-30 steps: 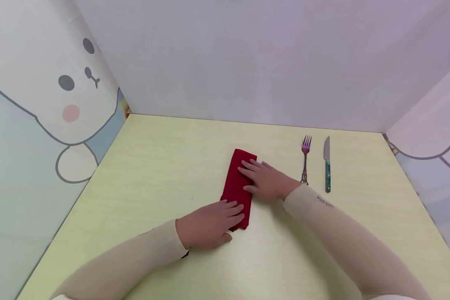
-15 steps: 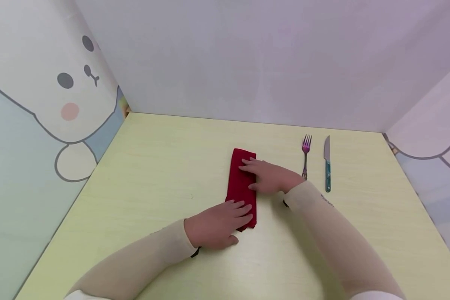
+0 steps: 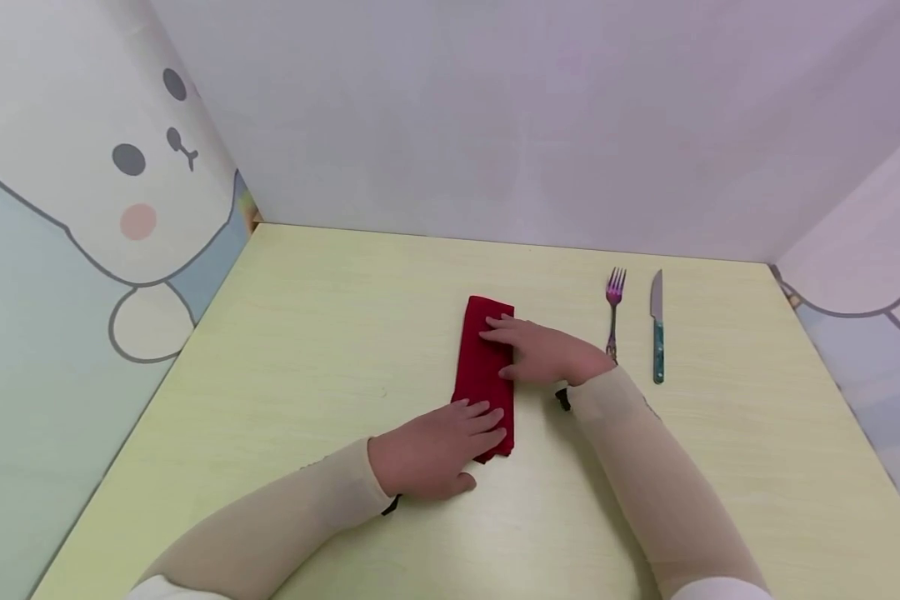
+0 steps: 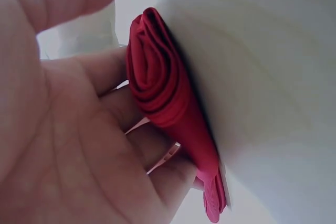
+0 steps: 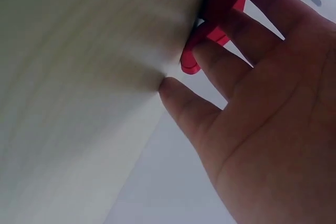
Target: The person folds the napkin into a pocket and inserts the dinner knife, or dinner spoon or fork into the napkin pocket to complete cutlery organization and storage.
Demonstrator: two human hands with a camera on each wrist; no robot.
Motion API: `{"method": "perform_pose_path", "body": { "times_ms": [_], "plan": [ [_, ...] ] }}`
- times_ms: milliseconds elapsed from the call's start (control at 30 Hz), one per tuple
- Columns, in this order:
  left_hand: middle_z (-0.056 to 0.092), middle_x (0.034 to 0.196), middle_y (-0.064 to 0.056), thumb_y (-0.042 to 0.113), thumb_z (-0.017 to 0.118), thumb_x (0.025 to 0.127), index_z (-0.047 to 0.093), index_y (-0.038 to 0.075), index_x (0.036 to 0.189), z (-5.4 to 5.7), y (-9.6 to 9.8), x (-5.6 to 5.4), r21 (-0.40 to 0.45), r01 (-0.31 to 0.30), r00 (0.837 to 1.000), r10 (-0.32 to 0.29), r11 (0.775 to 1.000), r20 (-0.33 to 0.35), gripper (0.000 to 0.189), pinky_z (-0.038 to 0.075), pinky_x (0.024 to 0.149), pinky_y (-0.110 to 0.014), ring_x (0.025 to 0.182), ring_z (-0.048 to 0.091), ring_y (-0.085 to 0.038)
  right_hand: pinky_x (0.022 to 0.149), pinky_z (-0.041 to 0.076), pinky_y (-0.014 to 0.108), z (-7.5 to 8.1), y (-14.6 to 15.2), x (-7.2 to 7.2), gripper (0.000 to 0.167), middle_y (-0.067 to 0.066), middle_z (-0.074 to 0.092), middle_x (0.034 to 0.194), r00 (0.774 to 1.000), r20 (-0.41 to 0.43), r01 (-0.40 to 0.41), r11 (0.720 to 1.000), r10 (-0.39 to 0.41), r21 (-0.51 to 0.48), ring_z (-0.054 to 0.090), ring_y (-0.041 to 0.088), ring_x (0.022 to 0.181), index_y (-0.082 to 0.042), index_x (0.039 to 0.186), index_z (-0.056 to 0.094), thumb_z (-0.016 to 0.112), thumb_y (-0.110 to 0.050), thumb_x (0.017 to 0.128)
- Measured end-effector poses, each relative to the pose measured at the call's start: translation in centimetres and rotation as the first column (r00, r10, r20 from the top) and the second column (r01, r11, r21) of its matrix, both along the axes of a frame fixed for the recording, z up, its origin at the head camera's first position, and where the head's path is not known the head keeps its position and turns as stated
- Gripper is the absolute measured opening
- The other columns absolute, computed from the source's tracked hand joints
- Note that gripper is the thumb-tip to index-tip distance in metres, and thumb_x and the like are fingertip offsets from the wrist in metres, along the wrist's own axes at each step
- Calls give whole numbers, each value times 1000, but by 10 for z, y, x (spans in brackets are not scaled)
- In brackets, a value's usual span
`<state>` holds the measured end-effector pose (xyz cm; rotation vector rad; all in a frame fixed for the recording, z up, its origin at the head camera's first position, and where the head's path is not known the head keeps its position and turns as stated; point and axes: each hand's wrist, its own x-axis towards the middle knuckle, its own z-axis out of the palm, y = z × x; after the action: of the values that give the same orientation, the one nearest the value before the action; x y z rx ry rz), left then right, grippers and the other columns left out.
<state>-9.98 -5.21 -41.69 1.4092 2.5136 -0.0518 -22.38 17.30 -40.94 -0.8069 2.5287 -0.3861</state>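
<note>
A folded red cloth [image 3: 482,367] lies as a long narrow strip on the table, its long side running away from me. Across its near end rests my left hand [image 3: 438,450], fingers nearly straight on top and thumb off to the side. My right hand [image 3: 543,350] lies over the right edge of its far half with fingers extended. In the left wrist view, the end of the cloth [image 4: 163,77] shows several rolled layers beside the fingers. The right wrist view has the fingers [image 5: 252,35] against the cloth [image 5: 223,3], with one digit's tip near the tabletop.
A fork [image 3: 614,300] and a knife [image 3: 657,333] with a green handle lie to the right of the cloth, the fork's lower end hidden by my right arm. The pale wooden table [image 3: 307,333] meets a plain wall [image 3: 495,125] behind and cartoon-printed panels at both sides.
The cloth's near end has swung right with my left hand, so the strip lies straighter. My right hand shifted slightly right, and its forearm moved inward. Little differs over the last half second.
</note>
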Motion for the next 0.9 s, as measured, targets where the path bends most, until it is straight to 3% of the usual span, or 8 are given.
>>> {"method": "perform_pose_path", "body": {
  "times_ms": [267, 467, 900],
  "plan": [
    [29, 168, -4, 46, 67, 98, 38, 13, 161, 1, -1, 3, -9, -13, 999, 14, 1000, 48, 77, 19, 125, -39, 155, 23, -26, 121, 28, 48, -1, 2, -1, 66, 3, 24, 169, 999, 42, 17, 998, -14, -66, 15, 29, 157, -15, 158, 44, 69, -18, 96],
    [23, 170, -5, 48, 65, 99, 33, 13, 162, -1, 0, 4, -17, -4, 999, 4, 1000, 49, 80, 15, 125, -38, 156, 17, -26, 122, 26, 49, 0, 4, 2, 64, 6, 24, 169, 1000, 13, 6, 998, -6, -57, 16, 31, 156, -13, 157, 45, 68, -18, 97],
    [21, 170, -5, 48, 65, 99, 31, 12, 163, -1, -1, 5, -16, -12, 998, 14, 1000, 66, 80, 13, 125, -37, 157, 14, -26, 119, 33, 49, 4, 0, 20, 61, 13, 29, 167, 996, -49, 67, 998, -68, -20, 24, 35, 154, -9, 155, 48, 70, -20, 99]
  ]
}}
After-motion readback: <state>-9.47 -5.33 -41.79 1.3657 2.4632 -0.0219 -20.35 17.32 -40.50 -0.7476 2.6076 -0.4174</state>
